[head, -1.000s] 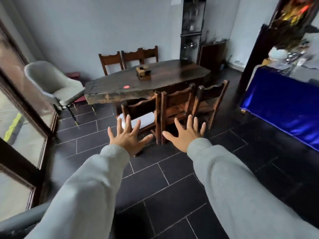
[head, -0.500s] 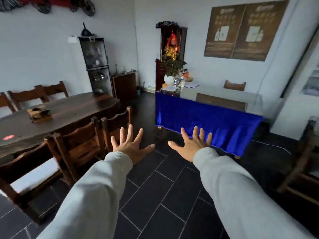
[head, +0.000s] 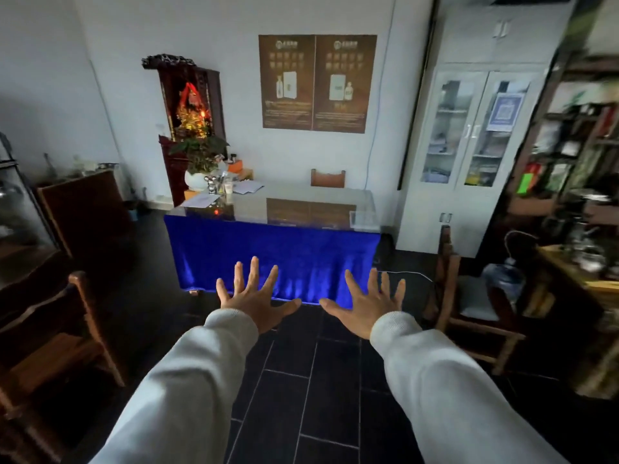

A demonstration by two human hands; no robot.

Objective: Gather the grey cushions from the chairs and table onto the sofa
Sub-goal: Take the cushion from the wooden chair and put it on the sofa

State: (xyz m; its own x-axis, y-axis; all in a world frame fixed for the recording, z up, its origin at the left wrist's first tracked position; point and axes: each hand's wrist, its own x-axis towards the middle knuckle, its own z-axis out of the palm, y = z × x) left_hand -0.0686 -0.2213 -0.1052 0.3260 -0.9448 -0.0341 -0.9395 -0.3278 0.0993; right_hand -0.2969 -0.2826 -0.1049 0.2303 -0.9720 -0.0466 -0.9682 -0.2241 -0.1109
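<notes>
Grey sleeves reach out in front, and both hands are spread wide with nothing in them. The left hand (head: pixel 254 301) and the right hand (head: pixel 366 308) hang side by side above the dark tiled floor (head: pixel 301 396). Straight ahead, at twelve o'clock, stands a table (head: pixel 301 209) with a shiny top and a blue cloth (head: pixel 268 256) hanging down its front. A grey cushion (head: pixel 475 301) lies on the seat of a wooden chair (head: pixel 447 279) at about three o'clock, well apart from the right hand. Another wooden chair (head: pixel 83 313) stands at nine o'clock, and its seat looks bare.
</notes>
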